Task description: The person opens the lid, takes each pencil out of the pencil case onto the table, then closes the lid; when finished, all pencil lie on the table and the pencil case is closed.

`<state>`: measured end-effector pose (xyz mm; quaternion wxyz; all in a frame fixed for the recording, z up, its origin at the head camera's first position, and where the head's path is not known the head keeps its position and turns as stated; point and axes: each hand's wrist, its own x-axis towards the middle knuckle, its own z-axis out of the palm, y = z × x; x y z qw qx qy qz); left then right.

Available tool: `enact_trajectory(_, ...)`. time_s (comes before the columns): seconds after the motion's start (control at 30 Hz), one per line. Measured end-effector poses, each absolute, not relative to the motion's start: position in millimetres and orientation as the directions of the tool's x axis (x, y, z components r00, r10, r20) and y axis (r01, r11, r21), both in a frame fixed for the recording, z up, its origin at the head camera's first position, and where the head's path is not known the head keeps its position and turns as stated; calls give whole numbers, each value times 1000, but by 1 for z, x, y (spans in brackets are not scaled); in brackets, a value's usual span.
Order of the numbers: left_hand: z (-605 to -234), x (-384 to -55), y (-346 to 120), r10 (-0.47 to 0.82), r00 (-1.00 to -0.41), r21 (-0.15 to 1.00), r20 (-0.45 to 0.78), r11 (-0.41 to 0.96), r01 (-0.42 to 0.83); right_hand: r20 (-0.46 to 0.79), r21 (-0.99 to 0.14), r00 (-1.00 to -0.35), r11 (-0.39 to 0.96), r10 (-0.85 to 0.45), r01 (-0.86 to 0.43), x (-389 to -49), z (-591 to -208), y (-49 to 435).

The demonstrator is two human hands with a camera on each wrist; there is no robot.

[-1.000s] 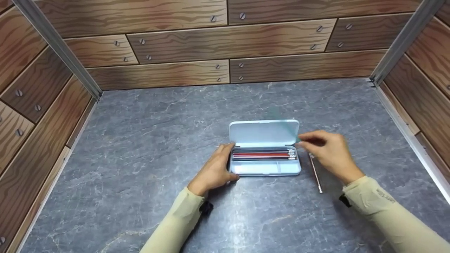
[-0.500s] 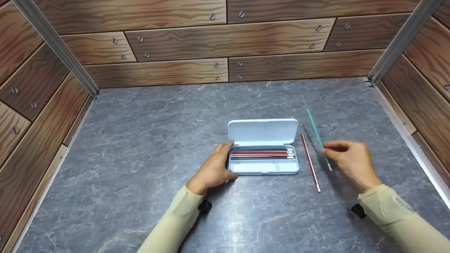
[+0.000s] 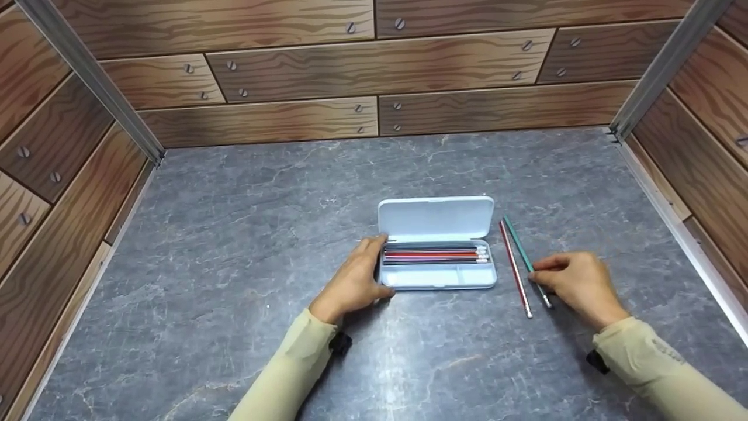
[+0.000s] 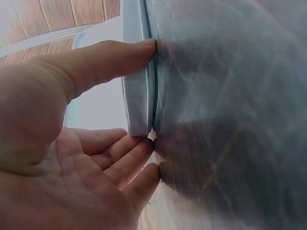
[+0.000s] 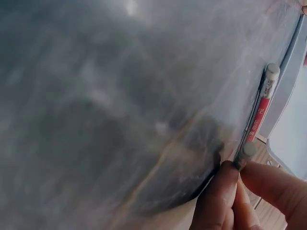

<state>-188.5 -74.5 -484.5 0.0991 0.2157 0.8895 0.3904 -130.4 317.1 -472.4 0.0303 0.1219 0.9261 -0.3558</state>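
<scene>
A light blue pencil case [image 3: 418, 277] lies with its lid up in the head view. Several pencils [image 3: 432, 255], red and dark ones among them, fill its back compartment, eraser ends to the right. My left hand [image 3: 349, 285] holds the case by its left end, thumb at the front side and fingers at the end and back corner. Right of the case, my right hand [image 3: 577, 285] pinches a green pencil [image 3: 517, 240] between thumb and fingers, near its eraser end. Beside it on the table lies a red pencil [image 3: 511, 255], whose white eraser [image 5: 272, 72] shows in the right wrist view.
The grey marbled tabletop [image 3: 234, 234] carries the case and pencils. Wood-patterned panels [image 3: 292, 73] wall it in at the back and sides, with metal posts [image 3: 666, 70] in the back corners. The raised lid [image 3: 435, 217] stands along the case's back edge.
My right hand has moved right and toward me from the case with the green pencil, lowering it alongside the red one. The left hand has kept its place on the case.
</scene>
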Motion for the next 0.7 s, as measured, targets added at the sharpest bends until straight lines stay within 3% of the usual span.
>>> enact_trajectory(0.2,-510,-199,-77,475,-879,715,41,600,358,-197,-705,-963,656,184,270,-129,-471,313)
enact_trajectory(0.7,-486,-190,-74,456,-890,726,-31,622,293,-249,-733,-952,609,175,304,-130,-472,311)
